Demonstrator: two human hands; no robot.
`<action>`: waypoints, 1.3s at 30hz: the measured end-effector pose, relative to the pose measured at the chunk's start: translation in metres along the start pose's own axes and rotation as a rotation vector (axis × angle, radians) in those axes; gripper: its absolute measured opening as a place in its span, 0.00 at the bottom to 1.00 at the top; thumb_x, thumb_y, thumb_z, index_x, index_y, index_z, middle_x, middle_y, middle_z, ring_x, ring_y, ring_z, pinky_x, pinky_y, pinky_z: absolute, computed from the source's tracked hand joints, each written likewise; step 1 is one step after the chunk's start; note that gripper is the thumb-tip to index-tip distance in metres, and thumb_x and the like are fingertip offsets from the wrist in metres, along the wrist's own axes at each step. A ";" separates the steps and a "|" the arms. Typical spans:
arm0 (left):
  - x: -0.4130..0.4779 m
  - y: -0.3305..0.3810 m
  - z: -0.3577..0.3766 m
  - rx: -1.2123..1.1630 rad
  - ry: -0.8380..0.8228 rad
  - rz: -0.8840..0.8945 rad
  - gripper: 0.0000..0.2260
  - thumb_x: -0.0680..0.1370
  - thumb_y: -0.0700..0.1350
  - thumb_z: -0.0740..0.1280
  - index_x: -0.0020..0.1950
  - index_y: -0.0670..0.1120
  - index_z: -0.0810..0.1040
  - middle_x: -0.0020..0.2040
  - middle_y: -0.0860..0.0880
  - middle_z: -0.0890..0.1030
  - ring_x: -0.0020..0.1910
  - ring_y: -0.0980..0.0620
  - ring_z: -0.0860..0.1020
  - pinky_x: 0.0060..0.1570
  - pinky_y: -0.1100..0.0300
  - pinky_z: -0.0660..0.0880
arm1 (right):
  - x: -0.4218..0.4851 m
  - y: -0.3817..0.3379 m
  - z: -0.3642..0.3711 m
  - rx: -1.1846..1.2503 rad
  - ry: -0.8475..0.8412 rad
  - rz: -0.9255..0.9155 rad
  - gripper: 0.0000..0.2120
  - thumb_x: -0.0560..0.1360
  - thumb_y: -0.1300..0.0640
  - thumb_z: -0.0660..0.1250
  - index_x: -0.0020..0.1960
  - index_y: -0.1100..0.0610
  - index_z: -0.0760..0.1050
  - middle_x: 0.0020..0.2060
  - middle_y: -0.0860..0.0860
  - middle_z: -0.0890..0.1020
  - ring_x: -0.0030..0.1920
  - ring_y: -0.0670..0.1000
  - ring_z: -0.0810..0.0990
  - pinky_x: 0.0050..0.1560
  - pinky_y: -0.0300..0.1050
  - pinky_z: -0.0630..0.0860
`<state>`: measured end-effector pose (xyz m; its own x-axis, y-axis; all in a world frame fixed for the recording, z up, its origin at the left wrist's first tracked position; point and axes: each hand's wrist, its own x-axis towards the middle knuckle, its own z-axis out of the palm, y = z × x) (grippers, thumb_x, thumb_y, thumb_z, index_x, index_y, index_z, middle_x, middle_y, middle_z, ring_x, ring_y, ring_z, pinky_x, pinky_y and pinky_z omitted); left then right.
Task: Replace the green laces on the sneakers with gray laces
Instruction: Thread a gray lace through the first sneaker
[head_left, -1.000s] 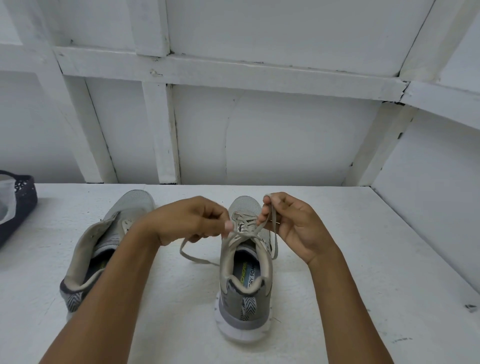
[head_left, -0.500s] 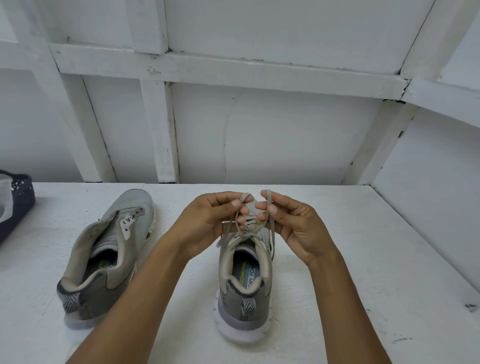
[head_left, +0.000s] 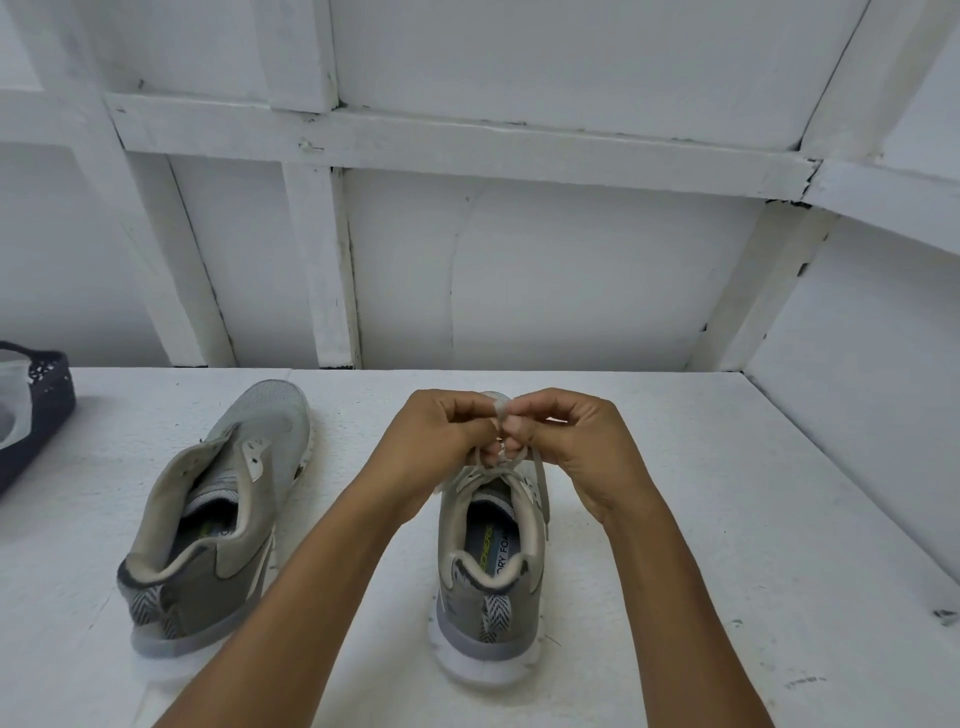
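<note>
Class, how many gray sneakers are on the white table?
2. The unlaced sneaker lies at the left; the laced sneaker stands centre, its gray lace pinched by the left hand and right hand. A cropped dark object far left might be another shoe.

The insole (head_left: 491, 545) of the sneaker (head_left: 467, 608) at 6 o'clock is showing greenish lettering that is reading as "SKECHERS" and, beside it, "ORY FOA", cut off by the collar. The print inside the other sneaker (head_left: 208, 582), at its 9 o'clock, is showing too little to read.
</note>
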<state>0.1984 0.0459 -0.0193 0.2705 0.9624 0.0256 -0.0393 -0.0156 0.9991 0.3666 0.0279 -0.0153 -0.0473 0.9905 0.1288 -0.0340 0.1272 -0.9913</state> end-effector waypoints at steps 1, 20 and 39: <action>-0.001 0.001 0.000 0.004 -0.028 -0.003 0.08 0.77 0.32 0.68 0.51 0.39 0.85 0.44 0.38 0.85 0.39 0.46 0.80 0.46 0.52 0.80 | 0.000 -0.001 0.001 -0.009 0.024 0.004 0.08 0.71 0.71 0.73 0.47 0.64 0.78 0.35 0.51 0.84 0.34 0.52 0.82 0.40 0.44 0.80; -0.002 -0.006 -0.006 0.959 0.114 0.792 0.05 0.73 0.36 0.72 0.44 0.45 0.81 0.44 0.53 0.78 0.36 0.53 0.77 0.35 0.57 0.77 | 0.004 0.002 0.002 0.046 -0.039 0.274 0.09 0.82 0.61 0.63 0.50 0.63 0.80 0.42 0.57 0.84 0.37 0.52 0.82 0.46 0.48 0.81; -0.033 -0.033 -0.038 -0.435 -0.063 0.060 0.17 0.68 0.51 0.78 0.40 0.41 0.75 0.52 0.36 0.84 0.55 0.42 0.83 0.53 0.56 0.79 | 0.001 0.029 -0.004 0.807 0.173 0.421 0.15 0.84 0.57 0.55 0.40 0.57 0.72 0.41 0.57 0.86 0.40 0.54 0.87 0.43 0.49 0.83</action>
<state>0.1541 0.0253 -0.0547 0.3129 0.9446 0.0988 -0.4547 0.0576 0.8888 0.3701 0.0327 -0.0439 -0.0658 0.9492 -0.3077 -0.7361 -0.2544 -0.6272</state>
